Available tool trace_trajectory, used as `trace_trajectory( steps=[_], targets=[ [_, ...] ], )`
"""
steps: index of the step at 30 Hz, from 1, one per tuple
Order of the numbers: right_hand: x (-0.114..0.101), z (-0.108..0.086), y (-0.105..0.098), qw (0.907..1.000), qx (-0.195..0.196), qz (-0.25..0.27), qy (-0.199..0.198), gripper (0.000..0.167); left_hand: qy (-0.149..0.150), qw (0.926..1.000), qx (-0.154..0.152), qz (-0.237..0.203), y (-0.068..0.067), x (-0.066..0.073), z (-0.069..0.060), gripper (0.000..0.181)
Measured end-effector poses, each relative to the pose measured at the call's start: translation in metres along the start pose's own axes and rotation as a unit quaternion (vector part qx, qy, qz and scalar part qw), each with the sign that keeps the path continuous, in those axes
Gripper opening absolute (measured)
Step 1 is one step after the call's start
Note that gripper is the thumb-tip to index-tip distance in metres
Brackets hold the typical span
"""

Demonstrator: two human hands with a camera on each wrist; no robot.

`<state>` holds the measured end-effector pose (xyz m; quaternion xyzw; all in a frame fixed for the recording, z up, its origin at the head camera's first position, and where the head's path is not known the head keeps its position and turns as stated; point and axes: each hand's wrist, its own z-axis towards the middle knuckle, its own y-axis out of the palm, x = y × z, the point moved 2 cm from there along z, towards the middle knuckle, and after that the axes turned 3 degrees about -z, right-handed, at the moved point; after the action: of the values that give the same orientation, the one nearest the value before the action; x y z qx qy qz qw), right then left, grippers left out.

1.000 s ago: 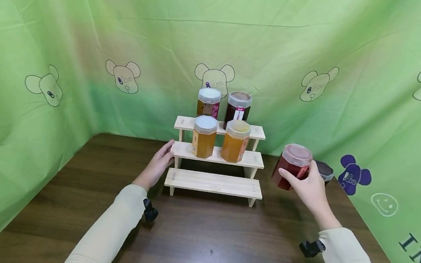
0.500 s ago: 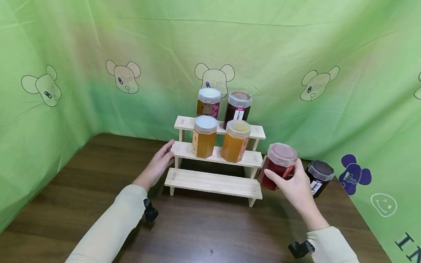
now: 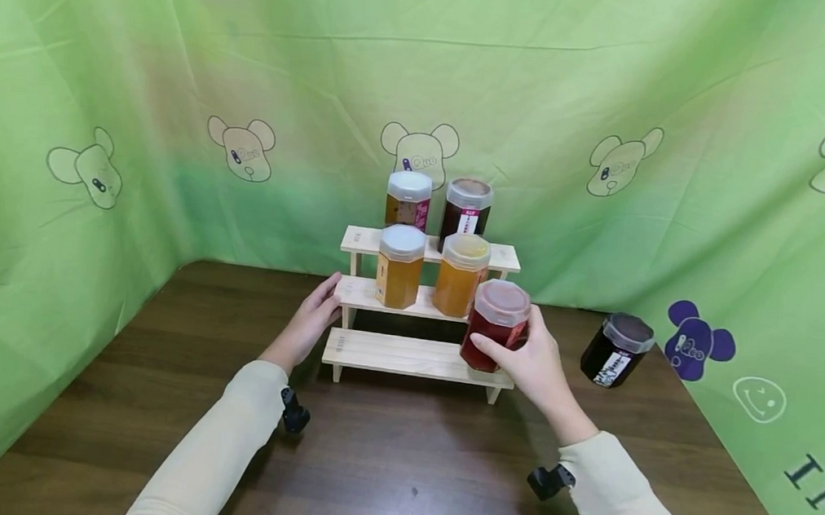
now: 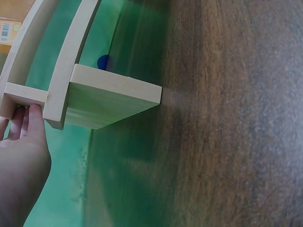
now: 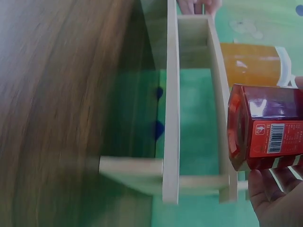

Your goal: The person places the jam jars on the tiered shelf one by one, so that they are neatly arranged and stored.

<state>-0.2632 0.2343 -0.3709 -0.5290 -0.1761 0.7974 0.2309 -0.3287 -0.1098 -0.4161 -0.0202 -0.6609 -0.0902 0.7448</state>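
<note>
In the head view, my right hand [image 3: 532, 362] grips an octagonal jar of red contents [image 3: 490, 334], fingers and thumb around its sides. The jar is tilted, above the right end of the lowest step of a three-tier wooden stand [image 3: 404, 356]. Up close in the right wrist view, the jar [image 5: 265, 130] shows a red barcode label. My left hand [image 3: 307, 326] touches the left end of the middle step. In the left wrist view its fingertips [image 4: 35, 116] meet the end panel [image 4: 26, 93] under the board.
Two amber jars, one on the left [image 3: 399, 277] and one on the right [image 3: 457, 286], stand on the middle step. The top step bears a brown-and-amber jar [image 3: 408, 208] and a dark jar [image 3: 466, 213]. Another dark jar [image 3: 613, 357] stands on the table [image 3: 365, 466] at right, near the green cloth [image 3: 311, 69].
My right hand has carried the red jar leftward, from beside the stand to above the lowest step's right end. The dark jar at right is now fully uncovered. My left hand stays put.
</note>
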Motion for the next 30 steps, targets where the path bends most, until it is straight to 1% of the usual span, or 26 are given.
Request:
trace_trajectory(
  steps=[6, 14, 22, 30],
  targets=[
    [-0.012, 0.002, 0.025, 0.9995, -0.011, 0.026, -0.012, 0.076, 0.000, 1.0000, -0.004, 0.004, 0.000, 0.001, -0.001, 0.053],
    [-0.029, 0.003, 0.057, 0.9971, -0.037, 0.061, -0.025, 0.076, 0.000, 1.0000, -0.002, 0.001, 0.000, 0.001, -0.002, 0.053],
    [-0.037, 0.005, 0.083, 0.9962, -0.046, 0.068, -0.029, 0.071, 0.000, 1.0000, -0.006, 0.002, -0.001, 0.001, -0.002, 0.053],
    [-0.044, 0.006, 0.103, 0.9956, -0.048, 0.076, -0.029, 0.071, 0.003, 1.0000, -0.007, -0.003, 0.000, 0.003, -0.003, 0.054]
  ],
)
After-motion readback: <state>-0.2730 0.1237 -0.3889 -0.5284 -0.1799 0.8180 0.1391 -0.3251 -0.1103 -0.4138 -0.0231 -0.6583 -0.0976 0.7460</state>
